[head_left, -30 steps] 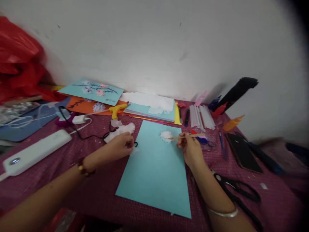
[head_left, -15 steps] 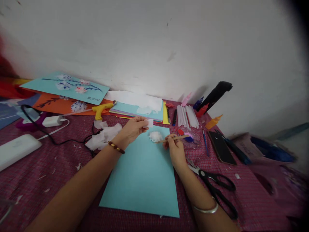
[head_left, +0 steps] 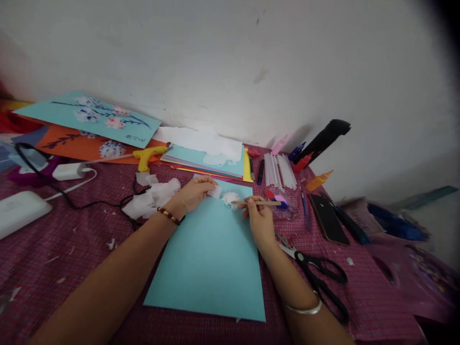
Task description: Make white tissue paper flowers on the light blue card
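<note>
two hands are at work over one turquoise sheet (head_left: 208,268): the left hand (head_left: 196,192) pinches one small white paper square (head_left: 214,192), and the right hand (head_left: 261,224) grips one pencil-like wooden stick (head_left: 266,203), its tip at one ruffled white paper cluster (head_left: 230,198) on the sheet's upper part. one heap of white paper pieces (head_left: 153,199) lies by the left wrist, too jumbled to count. beyond are one yellow glue gun (head_left: 146,158), one stack of coloured paper (head_left: 204,162), and two decorated sheets: an orange one (head_left: 77,146) partly under a turquoise flower picture (head_left: 118,133), which bears four flowers, two blue-and-white and two pinkish, plus small dark handwriting too tiny to read. on the right stand four nozzle bottles: pink (head_left: 279,145), blue (head_left: 296,151), red (head_left: 302,163) and orange (head_left: 319,180). one pair of black-handled scissors (head_left: 316,273), one blue thin brush (head_left: 305,212) and one dark smartphone (head_left: 328,219) lie nearer. lettering on the pale packet (head_left: 360,215) is blurred; i cannot make it out.
</note>
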The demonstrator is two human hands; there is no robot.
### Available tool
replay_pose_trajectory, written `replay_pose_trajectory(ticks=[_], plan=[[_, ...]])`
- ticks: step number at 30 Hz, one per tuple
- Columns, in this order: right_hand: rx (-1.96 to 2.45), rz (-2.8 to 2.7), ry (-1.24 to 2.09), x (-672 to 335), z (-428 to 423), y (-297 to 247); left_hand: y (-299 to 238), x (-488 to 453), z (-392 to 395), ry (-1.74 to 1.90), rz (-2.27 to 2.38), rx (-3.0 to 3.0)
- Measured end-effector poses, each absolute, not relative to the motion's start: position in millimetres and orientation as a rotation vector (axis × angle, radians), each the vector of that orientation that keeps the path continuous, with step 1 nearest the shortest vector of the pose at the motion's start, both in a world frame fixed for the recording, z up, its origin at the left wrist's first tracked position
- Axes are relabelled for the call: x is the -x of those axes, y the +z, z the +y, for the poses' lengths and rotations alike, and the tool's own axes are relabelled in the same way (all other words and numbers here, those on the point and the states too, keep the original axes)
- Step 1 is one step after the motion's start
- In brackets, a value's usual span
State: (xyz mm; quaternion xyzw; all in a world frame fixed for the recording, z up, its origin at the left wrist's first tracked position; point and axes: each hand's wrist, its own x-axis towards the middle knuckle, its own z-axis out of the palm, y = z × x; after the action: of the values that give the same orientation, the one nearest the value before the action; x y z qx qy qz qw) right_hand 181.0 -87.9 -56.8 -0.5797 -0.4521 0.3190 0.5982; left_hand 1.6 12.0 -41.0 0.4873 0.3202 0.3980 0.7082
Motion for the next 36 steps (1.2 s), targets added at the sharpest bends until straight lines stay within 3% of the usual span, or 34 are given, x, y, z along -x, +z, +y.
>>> replay_pose_trajectory(ticks=[11,36], plan=[[1.322,-0.964,0.725,-182.1,-84.9,-58.6,-40.5,-7.2,3.9,0.521,0.715,-1.537],[1.466,-1.246,0.574,-174.0,-94.8,-52.8,-36.4,-26.0,2.0,0.728,0.991,-1.632]])
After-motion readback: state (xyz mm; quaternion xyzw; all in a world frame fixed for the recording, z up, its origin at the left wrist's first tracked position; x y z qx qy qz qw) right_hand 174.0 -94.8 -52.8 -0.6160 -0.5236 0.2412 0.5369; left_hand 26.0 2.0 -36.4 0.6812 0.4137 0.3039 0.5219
